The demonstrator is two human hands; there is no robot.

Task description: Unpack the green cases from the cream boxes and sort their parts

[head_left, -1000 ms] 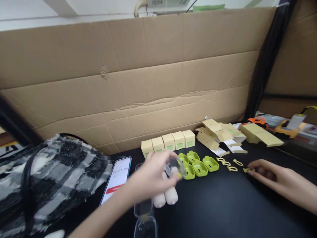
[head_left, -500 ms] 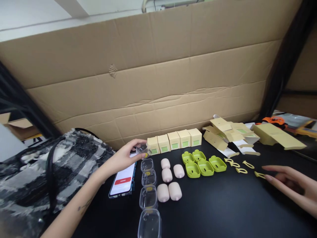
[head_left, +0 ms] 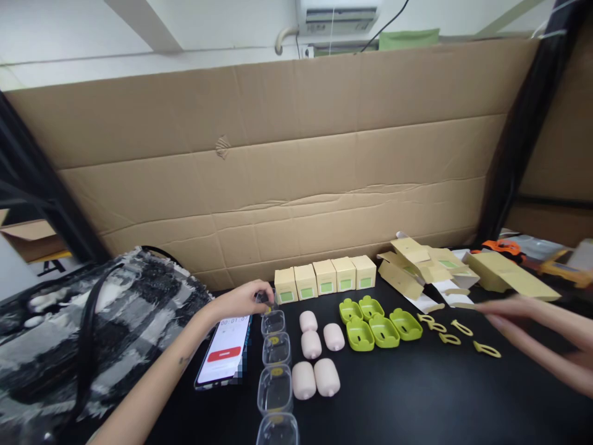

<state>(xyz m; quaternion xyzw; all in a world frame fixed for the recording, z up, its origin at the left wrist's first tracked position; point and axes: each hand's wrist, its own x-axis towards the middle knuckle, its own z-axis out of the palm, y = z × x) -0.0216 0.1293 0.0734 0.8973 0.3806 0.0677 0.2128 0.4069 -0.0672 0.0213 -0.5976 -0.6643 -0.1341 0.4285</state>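
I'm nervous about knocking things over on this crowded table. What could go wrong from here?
The left hand has its fingers at the far clear cup, close to the other clear cups, so a nudge might push their row crooked.

The left wrist is over the top end of the phone in this view; lowering it could bump the phone.

The rounded pink pieces lie loose beside the cups and might roll if bumped.
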